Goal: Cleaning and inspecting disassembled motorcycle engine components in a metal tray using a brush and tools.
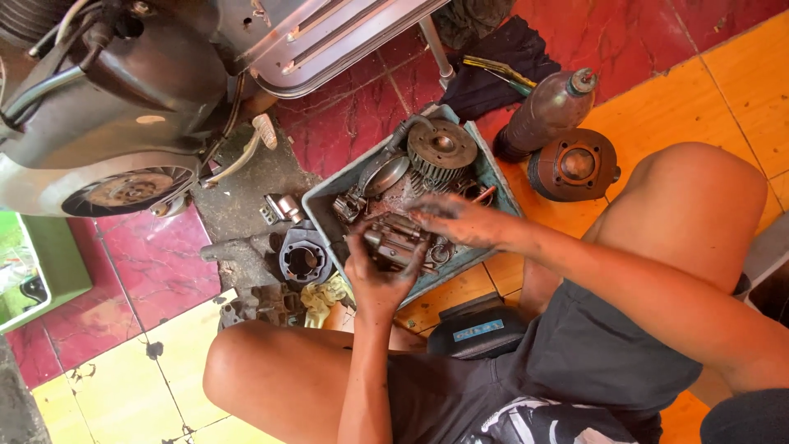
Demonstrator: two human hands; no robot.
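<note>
A small greasy metal engine part (393, 240), probably a carburettor body with knobs and ports, is held over the near edge of a grey-blue plastic tray (322, 205). It is gripped from below by the left hand (380, 275), whose fingers are curled and pressed around it, while the right hand (454, 220) is laid over its top with the fingers stretched flat; whether something is pinched under them cannot be told. The step in hand is judged to be the inspection or taking apart of this part, and a firm hold with a careful turn is called for, since the surfaces look oily. In the tray, a finned round cylinder head (441, 150) is seen. Outside it lie a dark ring-shaped casting (302, 261), a brown dirty bottle (546, 111) and a rusty round cylinder (574, 165) on the glossy red and orange floor tiles (707, 90).
</note>
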